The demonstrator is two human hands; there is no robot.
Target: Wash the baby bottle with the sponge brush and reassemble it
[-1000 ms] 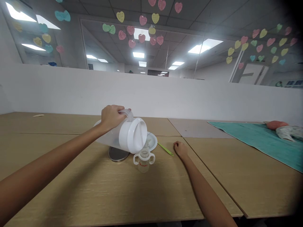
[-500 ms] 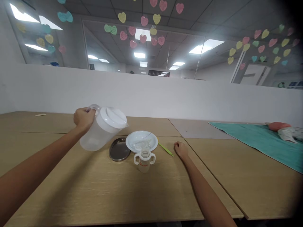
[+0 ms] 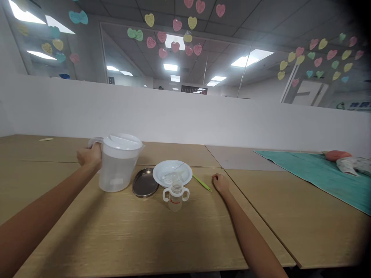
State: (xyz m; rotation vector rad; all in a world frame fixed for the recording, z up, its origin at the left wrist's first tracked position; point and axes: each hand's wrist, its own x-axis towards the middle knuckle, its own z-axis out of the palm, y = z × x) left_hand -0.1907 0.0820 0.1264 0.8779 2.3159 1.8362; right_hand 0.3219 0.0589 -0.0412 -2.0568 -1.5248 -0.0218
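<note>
My left hand (image 3: 90,155) is wrapped round the handle of a translucent water pitcher (image 3: 117,170) with a white lid. The pitcher is upright, at or close to the tabletop. To its right lies a round metal dish (image 3: 145,183). A two-handled baby bottle (image 3: 175,201) without a cap stands in front of a white bowl (image 3: 158,172). Clear bottle parts (image 3: 173,177) lie in the bowl, hard to tell apart. My right hand (image 3: 221,183) rests on the table with its fingers curled in, nothing visible in them, near a green-handled utensil (image 3: 204,183).
A teal cloth (image 3: 313,170) covers the table's far right, with a doll-like figure (image 3: 348,164) partly in view on it. A low white wall (image 3: 185,119) closes off the back. A small pale flat piece (image 3: 46,139) lies at the back left.
My left hand has swung the pitcher from tipped over the bottle to upright on the left, lowering it. The bowl and metal dish are uncovered. My right hand has stayed put.
</note>
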